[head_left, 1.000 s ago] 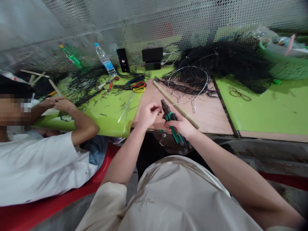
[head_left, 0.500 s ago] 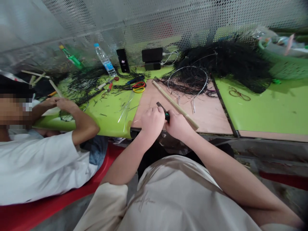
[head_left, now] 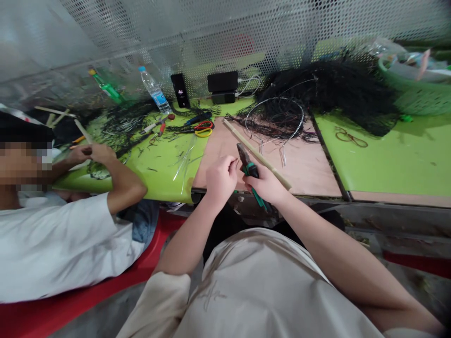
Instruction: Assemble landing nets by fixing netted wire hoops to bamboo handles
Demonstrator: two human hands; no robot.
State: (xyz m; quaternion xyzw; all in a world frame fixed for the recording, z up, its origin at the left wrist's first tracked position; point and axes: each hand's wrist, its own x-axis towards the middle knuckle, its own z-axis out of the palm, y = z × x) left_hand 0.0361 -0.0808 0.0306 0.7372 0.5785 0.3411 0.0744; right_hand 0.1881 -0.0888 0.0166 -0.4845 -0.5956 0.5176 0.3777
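Observation:
Pliers (head_left: 251, 170) with green and black handles are gripped in my right hand (head_left: 265, 183), their dark jaws tilted up and to the left. My left hand (head_left: 221, 177) is just left of them, its fingers curled in a pinch and apart from the pliers. What the pinch holds, if anything, is too small to make out. Beyond my right hand a pale bamboo stick (head_left: 259, 155) lies slantwise on the pinkish board (head_left: 214, 150). Behind it a coil of clear wire (head_left: 303, 117) rests partly on black netting (head_left: 331, 94).
Scissors (head_left: 203, 134) with red and yellow handles lie left of the board. A water bottle (head_left: 155, 91), a phone (head_left: 180, 90) and a black device (head_left: 223, 84) stand at the back. A green basket (head_left: 421, 96) is at right. A co-worker (head_left: 59, 244) sits at left.
My hands have moved slightly apart. The pliers have turned, so their jaws point up and their handles now show below my right hand.

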